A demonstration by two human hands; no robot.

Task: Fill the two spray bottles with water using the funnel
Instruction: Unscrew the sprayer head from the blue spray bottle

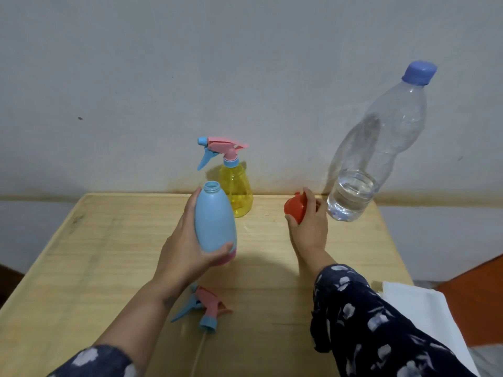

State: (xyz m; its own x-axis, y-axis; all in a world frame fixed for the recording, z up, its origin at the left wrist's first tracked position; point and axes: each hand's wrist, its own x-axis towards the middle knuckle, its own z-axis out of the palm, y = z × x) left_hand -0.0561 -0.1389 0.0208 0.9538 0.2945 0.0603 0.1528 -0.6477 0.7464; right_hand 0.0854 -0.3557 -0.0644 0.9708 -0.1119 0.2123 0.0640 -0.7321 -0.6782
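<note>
While left hand [187,251] holds blue bottle [215,221] (uncapped), right hand [309,227] grips funnel [295,208].

On the table [95,268], one spray bottle [236,191] stands behind the open bottle [215,221]; water bottle [373,148] far right, loose sprayer [204,308] nearest.

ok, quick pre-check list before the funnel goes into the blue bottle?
1. Blue bottle neck open: ok, its spray head lies on the table.
2. Blue bottle steadied: ok, left hand grips it, tilted slightly.
3. Funnel in hand: ok, right hand holds it.
4. Water bottle ready to pour: not ok, cap on.
5. Water enough for both bottles: cannot tell, only the bottom part is filled.
6. Yellow bottle open: not ok, sprayer on.
</note>
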